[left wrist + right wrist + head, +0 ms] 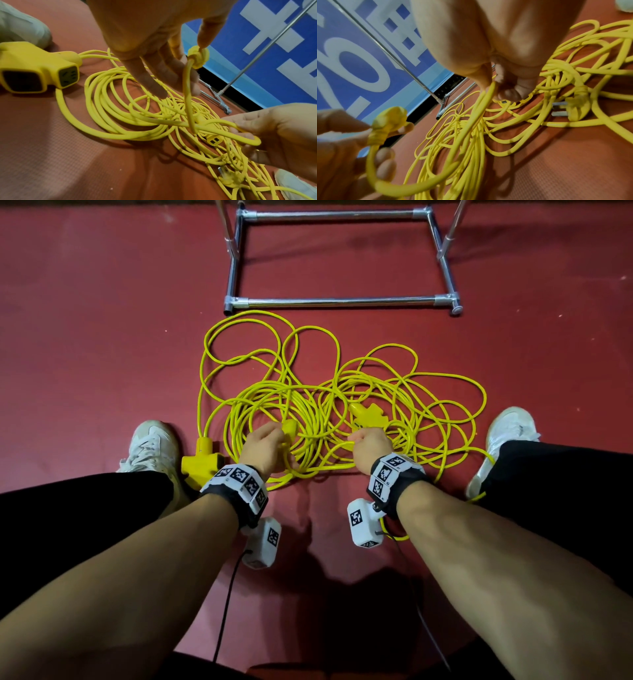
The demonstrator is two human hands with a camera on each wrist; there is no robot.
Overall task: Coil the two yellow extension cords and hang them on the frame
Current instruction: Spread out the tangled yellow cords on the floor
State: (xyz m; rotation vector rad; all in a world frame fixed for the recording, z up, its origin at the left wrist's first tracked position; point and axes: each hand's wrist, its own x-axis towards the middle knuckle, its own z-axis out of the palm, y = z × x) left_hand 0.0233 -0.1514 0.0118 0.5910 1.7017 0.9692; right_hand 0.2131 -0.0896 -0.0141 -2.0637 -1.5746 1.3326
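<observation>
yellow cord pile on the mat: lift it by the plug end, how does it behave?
Likely floppy: the cord sags in a loose arc between the left hand, pinching the plug, and the right hand. Probably snags: loops overlap across the mat. The socket block looks bulky, so it may drag.

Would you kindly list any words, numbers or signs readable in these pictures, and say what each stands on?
Blue wall banner: large white shapes, cropped, none readable as a word.
Wrist bands: black-and-white square marker codes, no letters.
Yellow socket block: slots only, no readable label.
</observation>
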